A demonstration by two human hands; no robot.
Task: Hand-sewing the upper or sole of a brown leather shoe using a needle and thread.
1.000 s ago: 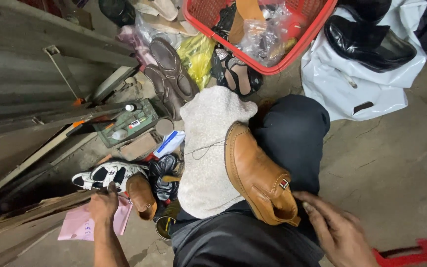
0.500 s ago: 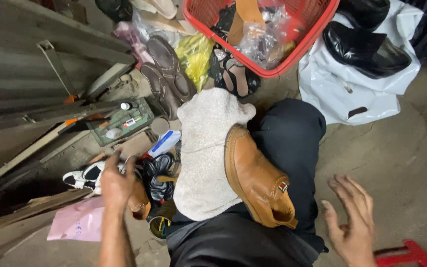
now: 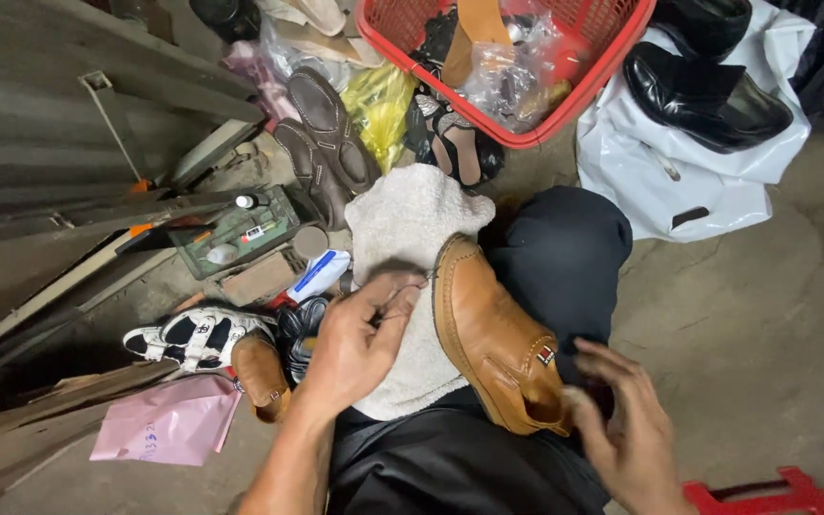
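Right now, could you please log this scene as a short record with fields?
Left hand: over the white towel on the lap, fingertips pinched by the shoe's toe
Right hand: at the heel of the tan leather shoe
Shoe: lying on the lap, sole edge up
Behind: red basket, black shoes on a white bag
Left floor: white sandal, pink paper

Shoe point(image 3: 498, 334) lies on towel point(image 3: 412, 257), basket point(image 3: 622, 48) beyond them.

A single head-worn camera looks steeply down, close over the lap, its lower edge perhaps motion-blurred.
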